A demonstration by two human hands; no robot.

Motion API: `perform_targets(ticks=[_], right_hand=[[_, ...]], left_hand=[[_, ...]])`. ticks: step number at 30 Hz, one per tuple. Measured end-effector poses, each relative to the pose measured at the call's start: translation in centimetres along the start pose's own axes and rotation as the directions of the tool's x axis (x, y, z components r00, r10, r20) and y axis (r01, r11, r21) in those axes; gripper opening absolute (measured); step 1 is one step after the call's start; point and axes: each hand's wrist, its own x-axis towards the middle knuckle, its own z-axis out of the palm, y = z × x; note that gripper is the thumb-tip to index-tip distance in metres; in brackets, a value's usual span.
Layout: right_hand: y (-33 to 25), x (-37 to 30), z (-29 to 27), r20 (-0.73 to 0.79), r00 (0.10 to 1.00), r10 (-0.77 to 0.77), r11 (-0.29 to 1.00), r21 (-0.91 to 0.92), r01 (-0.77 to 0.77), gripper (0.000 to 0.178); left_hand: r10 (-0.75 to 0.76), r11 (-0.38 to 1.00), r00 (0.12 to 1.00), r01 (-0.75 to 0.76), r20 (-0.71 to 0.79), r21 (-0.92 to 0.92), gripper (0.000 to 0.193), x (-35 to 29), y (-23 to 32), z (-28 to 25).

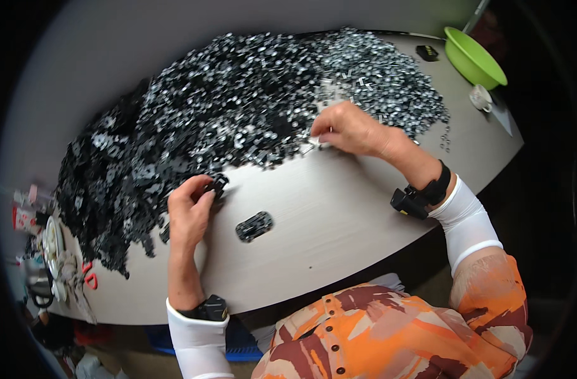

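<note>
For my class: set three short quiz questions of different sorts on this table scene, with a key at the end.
1. True or false: the left hand holds a small black part.
2. Which hand rests at the edge of the big pile of parts? A) right hand B) neither
3. What colour is the bowl at the table's far right corner?

Key: 1 true; 2 A; 3 green.

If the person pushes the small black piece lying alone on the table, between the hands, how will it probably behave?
The lone black piece looks flat and lies low on the smooth table, so it would probably slide rather than roll or tip. It seems small beside the left hand, so likely light. Its glossy shine suggests a hard, stiff part, perhaps slippery to pinch.
</note>
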Motion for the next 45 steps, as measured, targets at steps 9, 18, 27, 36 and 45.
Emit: perform_targets(ticks=[9, 18, 27, 36, 45], right_hand=[[-0.5, -0.8, 1.3, -0.034, 0.999, 0.016, 0.991, -0.135, -0.020, 0.014], [1.4, -0.9, 1.3, 0.062, 0.998, -0.005, 0.971, -0.239, 0.020, 0.009], [-5.5, 2.6, 2.8, -0.214, 0.946, -0.244, 0.945, 0.167, 0.281, 0.017], [-7.4, 3.8, 8.1, -0.213, 0.933, -0.290, 0.921, 0.201, 0.332, 0.039], [-7.6, 3.5, 9.7, -0.348, 0.864, -0.363, 0.893, 0.133, 0.429, 0.043]], left_hand=[[-0.124, 0.776, 0.978, 0.201, 0.169, -0.598, 0.012, 0.0, 0.2, 0.9], [-0.174, 0.626, 0.940, 0.336, 0.294, -0.704, 0.017, 0.2, 0.6, 1.4], [-0.212, 0.571, 0.910, 0.410, 0.355, -0.711, 0.017, 0.2, 1.2, 1.7], [-0.200, 0.422, 0.898, 0.439, 0.391, -0.793, 0.014, -0.3, 1.5, 2.2], [-0.144, 0.279, 0.870, 0.493, 0.472, -0.824, 0.014, -0.3, 1.8, 1.8]])
